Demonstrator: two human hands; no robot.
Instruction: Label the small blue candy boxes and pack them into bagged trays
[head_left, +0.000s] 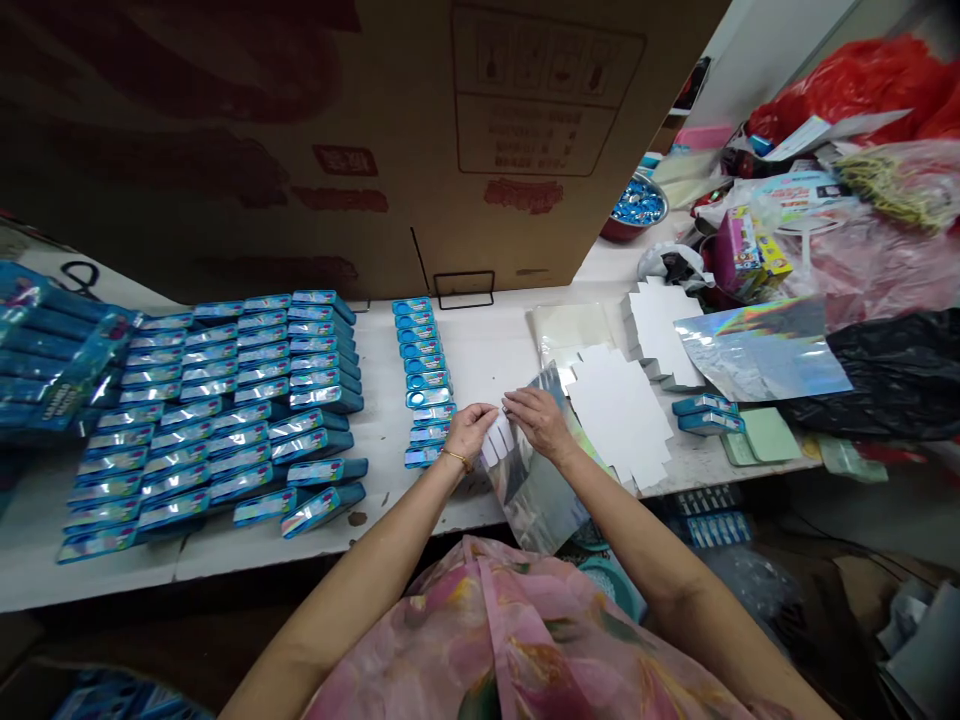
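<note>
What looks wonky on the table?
The front blue box at the big group's right corner sits crooked beside straighter rows. A shiny sheet by the right hand pokes over the table edge.

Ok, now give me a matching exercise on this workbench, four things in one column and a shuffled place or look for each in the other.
Things
1. Gold-coloured bracelet
2. Bowl of small blue pieces
3. Red plastic bag
4. Larger card cut-outs, on the bench to the right of the right hand

Places and looks
A. White, with notched edges
B. In the top right corner of the view
C. Around the wrist of the left hand
D. Beside the right edge of the large cardboard box

Right pairs: 1-C, 2-D, 3-B, 4-A
</note>
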